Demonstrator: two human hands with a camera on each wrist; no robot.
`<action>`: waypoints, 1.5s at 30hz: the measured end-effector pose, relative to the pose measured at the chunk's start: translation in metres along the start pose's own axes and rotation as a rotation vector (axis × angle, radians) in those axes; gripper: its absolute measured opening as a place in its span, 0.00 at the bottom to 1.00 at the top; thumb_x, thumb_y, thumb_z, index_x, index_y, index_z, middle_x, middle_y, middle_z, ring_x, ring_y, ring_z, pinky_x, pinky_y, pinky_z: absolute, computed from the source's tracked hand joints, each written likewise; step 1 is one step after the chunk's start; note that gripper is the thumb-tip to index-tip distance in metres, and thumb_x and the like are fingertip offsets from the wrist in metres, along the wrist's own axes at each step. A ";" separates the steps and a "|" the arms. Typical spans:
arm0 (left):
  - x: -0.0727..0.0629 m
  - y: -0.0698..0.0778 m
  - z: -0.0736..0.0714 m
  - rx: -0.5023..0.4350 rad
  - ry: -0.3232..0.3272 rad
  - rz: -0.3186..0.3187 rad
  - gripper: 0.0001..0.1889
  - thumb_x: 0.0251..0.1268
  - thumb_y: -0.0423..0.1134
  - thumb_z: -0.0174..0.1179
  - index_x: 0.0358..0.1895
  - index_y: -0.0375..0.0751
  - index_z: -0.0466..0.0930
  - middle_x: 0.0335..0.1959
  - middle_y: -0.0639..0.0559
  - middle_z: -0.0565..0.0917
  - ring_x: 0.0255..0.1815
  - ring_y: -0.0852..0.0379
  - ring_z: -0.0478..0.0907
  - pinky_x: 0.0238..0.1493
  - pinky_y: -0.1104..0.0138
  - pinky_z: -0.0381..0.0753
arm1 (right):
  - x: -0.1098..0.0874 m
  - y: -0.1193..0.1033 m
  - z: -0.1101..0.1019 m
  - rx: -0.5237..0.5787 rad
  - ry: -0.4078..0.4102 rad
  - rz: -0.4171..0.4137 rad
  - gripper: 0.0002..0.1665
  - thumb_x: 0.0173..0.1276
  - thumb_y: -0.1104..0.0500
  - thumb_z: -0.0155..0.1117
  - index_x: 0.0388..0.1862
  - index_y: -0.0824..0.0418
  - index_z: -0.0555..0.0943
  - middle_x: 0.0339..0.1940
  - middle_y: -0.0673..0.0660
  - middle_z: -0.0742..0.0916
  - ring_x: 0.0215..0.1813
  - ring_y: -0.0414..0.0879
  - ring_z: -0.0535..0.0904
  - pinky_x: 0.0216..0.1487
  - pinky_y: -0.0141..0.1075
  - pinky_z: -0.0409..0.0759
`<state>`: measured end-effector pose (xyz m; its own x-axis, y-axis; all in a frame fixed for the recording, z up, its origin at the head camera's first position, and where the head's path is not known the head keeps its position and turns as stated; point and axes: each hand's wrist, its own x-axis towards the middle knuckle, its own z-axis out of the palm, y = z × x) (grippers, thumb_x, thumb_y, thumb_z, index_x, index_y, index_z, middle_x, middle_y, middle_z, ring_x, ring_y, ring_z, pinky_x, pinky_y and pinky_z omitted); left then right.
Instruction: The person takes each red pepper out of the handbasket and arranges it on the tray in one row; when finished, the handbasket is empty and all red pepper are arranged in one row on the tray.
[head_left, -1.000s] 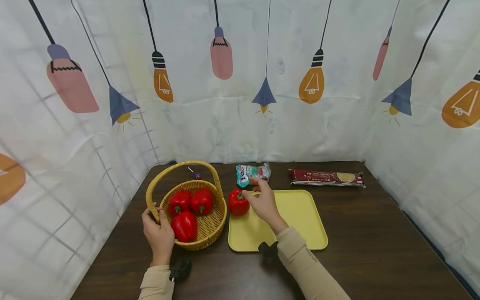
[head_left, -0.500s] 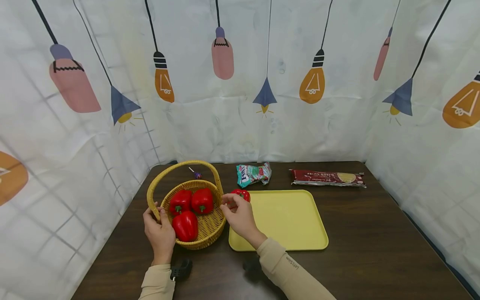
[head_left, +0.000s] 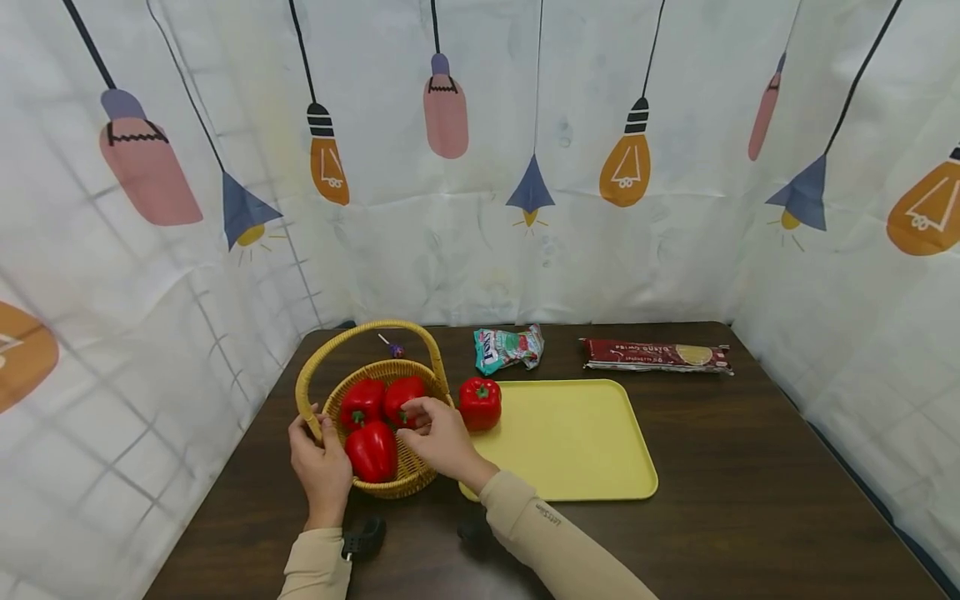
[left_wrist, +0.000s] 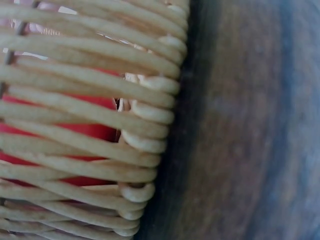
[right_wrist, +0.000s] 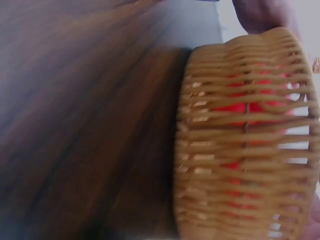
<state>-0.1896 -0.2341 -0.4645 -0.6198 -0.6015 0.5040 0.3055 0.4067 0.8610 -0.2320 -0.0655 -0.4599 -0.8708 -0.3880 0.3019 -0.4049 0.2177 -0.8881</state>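
Note:
A yellow wicker basket (head_left: 411,483) stands on the table's left side with three red bell peppers, a front one (head_left: 371,452), a back left one (head_left: 362,402) and a back right one (head_left: 403,392). My left hand (head_left: 324,475) grips its left rim at the handle's foot. Over the basket's right side hangs my right hand (head_left: 444,442), holding nothing; its loosely bent fingers partly cover the back right pepper, and contact is unclear. Another red bell pepper (head_left: 480,404) sits on the yellow tray's (head_left: 577,442) back left corner. Both wrist views show the woven wall, left (left_wrist: 145,120) and right (right_wrist: 270,145).
Behind the tray lie a teal snack packet (head_left: 507,349) and a long dark red biscuit packet (head_left: 656,356). A lollipop (head_left: 394,351) is on the table behind the basket. A patterned curtain (head_left: 480,267) encloses the dark wooden table (head_left: 750,500).
My right hand has moved left from the pepper on the tray to above the basket, leaving that pepper in place. The left hand keeps its grip on the basket.

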 end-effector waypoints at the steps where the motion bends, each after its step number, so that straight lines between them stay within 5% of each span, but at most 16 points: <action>1: 0.000 0.000 0.000 -0.004 -0.001 -0.002 0.17 0.75 0.28 0.47 0.61 0.23 0.66 0.47 0.30 0.74 0.46 0.60 0.70 0.47 0.79 0.65 | 0.002 -0.001 0.002 -0.023 -0.013 0.008 0.21 0.65 0.59 0.68 0.55 0.63 0.79 0.50 0.59 0.84 0.46 0.48 0.80 0.47 0.28 0.78; 9: 0.000 0.001 -0.002 -0.023 -0.015 0.002 0.17 0.75 0.28 0.47 0.60 0.21 0.65 0.47 0.27 0.73 0.45 0.51 0.70 0.45 0.78 0.66 | 0.019 0.001 0.018 -0.216 -0.110 0.092 0.28 0.62 0.49 0.71 0.57 0.60 0.78 0.50 0.53 0.85 0.47 0.43 0.78 0.49 0.31 0.77; 14: 0.000 -0.001 0.000 -0.009 -0.016 -0.007 0.17 0.75 0.28 0.46 0.60 0.21 0.65 0.47 0.30 0.73 0.44 0.54 0.70 0.45 0.78 0.65 | 0.024 0.002 0.023 -0.310 -0.153 0.105 0.30 0.62 0.45 0.70 0.59 0.57 0.79 0.48 0.50 0.86 0.45 0.40 0.79 0.48 0.31 0.78; 21: 0.004 -0.041 0.003 0.015 -0.016 -0.035 0.18 0.76 0.35 0.48 0.63 0.32 0.67 0.49 0.41 0.76 0.46 0.62 0.69 0.48 0.76 0.67 | 0.018 0.002 0.024 -0.438 -0.221 0.079 0.35 0.60 0.36 0.67 0.65 0.45 0.76 0.54 0.44 0.85 0.51 0.38 0.80 0.50 0.33 0.78; 28: 0.004 -0.036 0.002 0.017 -0.018 -0.033 0.18 0.76 0.34 0.48 0.63 0.30 0.66 0.51 0.38 0.75 0.47 0.62 0.69 0.47 0.78 0.66 | 0.019 0.003 0.025 -0.553 -0.272 0.037 0.37 0.59 0.32 0.66 0.68 0.38 0.74 0.58 0.44 0.82 0.54 0.39 0.77 0.52 0.35 0.77; 35: 0.001 -0.006 0.001 -0.026 -0.016 -0.003 0.16 0.75 0.28 0.47 0.60 0.22 0.65 0.46 0.49 0.73 0.45 0.57 0.70 0.45 0.79 0.66 | 0.020 0.003 0.023 -0.516 -0.217 0.015 0.34 0.58 0.33 0.67 0.62 0.42 0.78 0.57 0.43 0.82 0.55 0.39 0.77 0.54 0.35 0.77; 42: 0.000 0.001 0.000 -0.027 -0.015 0.012 0.16 0.74 0.27 0.47 0.60 0.22 0.65 0.47 0.30 0.73 0.44 0.59 0.69 0.46 0.78 0.66 | 0.019 0.004 0.020 -0.351 -0.199 0.054 0.30 0.56 0.36 0.71 0.56 0.44 0.79 0.53 0.40 0.83 0.50 0.37 0.77 0.49 0.32 0.77; 45: -0.001 0.001 0.000 -0.022 -0.004 0.009 0.16 0.74 0.27 0.48 0.60 0.22 0.66 0.46 0.38 0.75 0.45 0.57 0.70 0.46 0.78 0.66 | 0.019 0.006 0.020 -0.269 -0.207 0.070 0.28 0.56 0.38 0.73 0.53 0.45 0.78 0.50 0.40 0.83 0.48 0.37 0.78 0.47 0.30 0.77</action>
<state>-0.1887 -0.2333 -0.4645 -0.6199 -0.5950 0.5116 0.3266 0.3972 0.8576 -0.2454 -0.0893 -0.4658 -0.8354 -0.5310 0.1419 -0.4290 0.4684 -0.7724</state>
